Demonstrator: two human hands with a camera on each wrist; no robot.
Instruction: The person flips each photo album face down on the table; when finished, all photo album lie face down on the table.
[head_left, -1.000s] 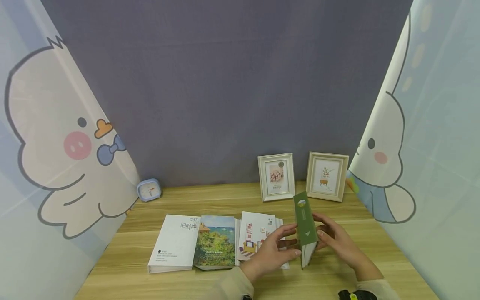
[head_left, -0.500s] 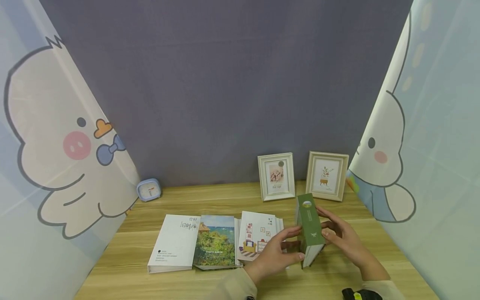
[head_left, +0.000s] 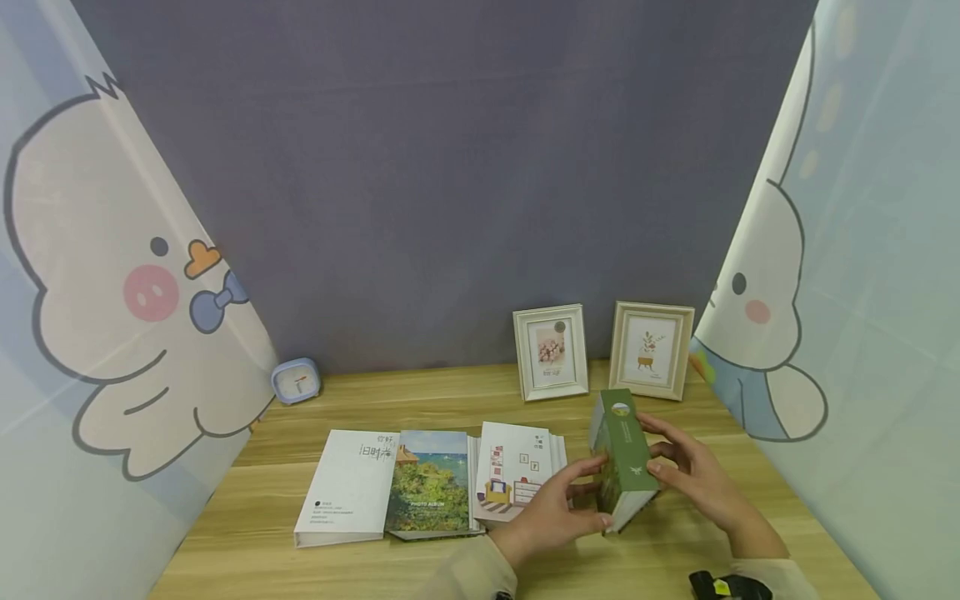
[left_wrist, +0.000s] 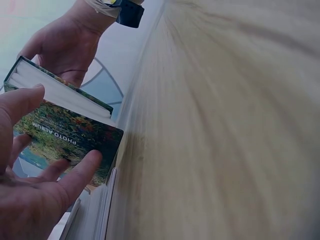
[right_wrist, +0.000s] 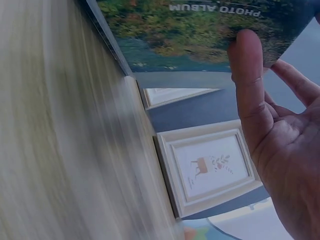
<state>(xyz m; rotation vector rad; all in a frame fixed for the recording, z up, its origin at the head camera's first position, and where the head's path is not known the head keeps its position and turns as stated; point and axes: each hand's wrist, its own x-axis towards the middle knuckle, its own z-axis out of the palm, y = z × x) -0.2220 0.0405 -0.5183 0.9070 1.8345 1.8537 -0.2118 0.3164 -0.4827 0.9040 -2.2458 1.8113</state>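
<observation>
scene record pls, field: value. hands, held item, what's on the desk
held item: green photo album, upright, lower edge on the desk
left hand: fingers on the album's left cover
right hand: fingers on its right cover
desk: light wood
lying flat: white album, landscape album, illustrated album, side by side
standing at back: two picture frames, small blue clock

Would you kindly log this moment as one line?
left hand: holds green photo album | right hand: holds album | album: tilted on table
</observation>
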